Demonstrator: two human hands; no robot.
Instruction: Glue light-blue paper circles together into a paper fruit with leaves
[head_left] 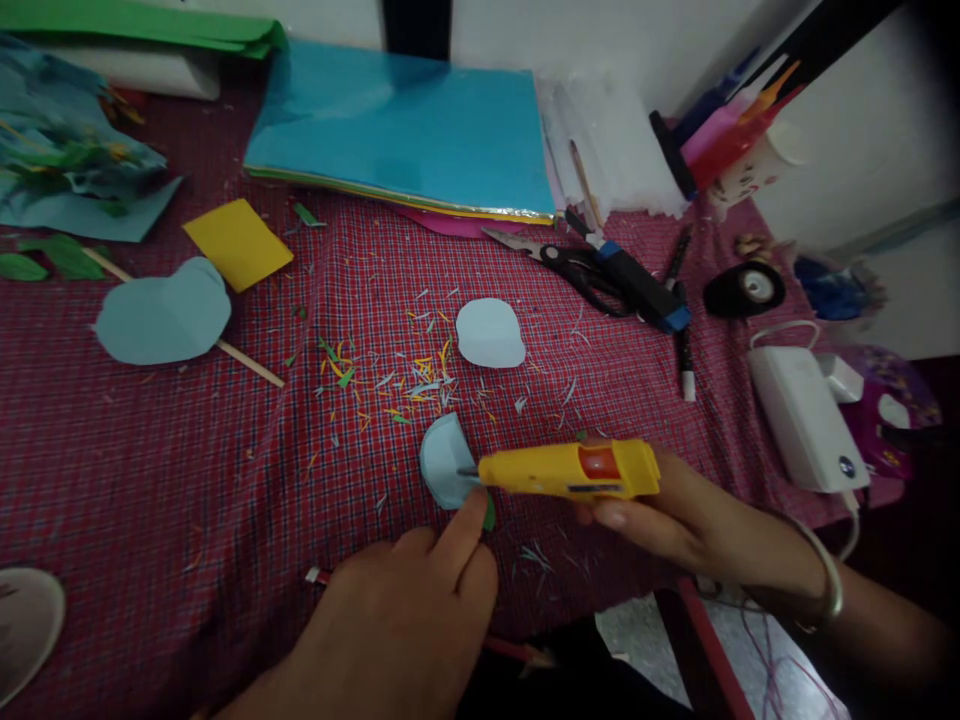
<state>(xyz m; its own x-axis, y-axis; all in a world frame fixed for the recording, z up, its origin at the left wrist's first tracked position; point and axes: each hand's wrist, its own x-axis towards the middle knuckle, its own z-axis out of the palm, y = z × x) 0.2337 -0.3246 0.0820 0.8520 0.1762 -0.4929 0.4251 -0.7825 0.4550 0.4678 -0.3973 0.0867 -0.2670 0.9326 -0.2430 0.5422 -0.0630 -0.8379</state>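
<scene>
My right hand (667,515) is wrapped round a yellow glue gun (570,470), whose nozzle points left at a small folded light-blue paper piece (444,462) on the checked red cloth. With fingers curled, my left hand (405,620) presses its index fingertip on the lower edge of that piece, beside a small green scrap (489,515). Something thin and red (315,576) pokes out from under the left hand. A flat light-blue rounded cutout (490,334) lies just beyond.
Several paper shreds litter the checked cloth (187,470). A larger blue cutout on a stick (161,318), a yellow card (238,242), a stack of coloured sheets (405,130), scissors (570,265), markers (684,355), a white adapter (806,415) and a tape roll (744,288) surround the area.
</scene>
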